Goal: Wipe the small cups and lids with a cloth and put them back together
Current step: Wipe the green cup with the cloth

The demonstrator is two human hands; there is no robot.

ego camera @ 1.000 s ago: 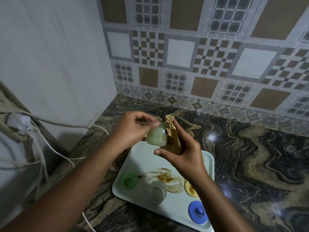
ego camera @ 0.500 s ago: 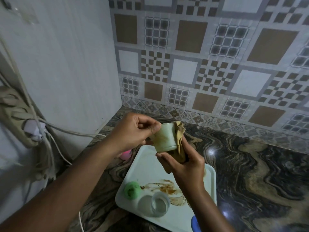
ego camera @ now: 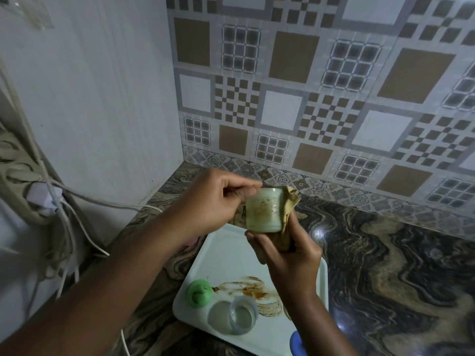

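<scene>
Head view: above the stained white tray, the left hand pinches the rim of a pale green cup; the right hand grips a brown cloth against it.

Lid, clear cup on tray; open counter right

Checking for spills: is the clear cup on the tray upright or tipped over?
Tipped: the clear cup lies on its side on the tray, its mouth pointing sideways.
</scene>
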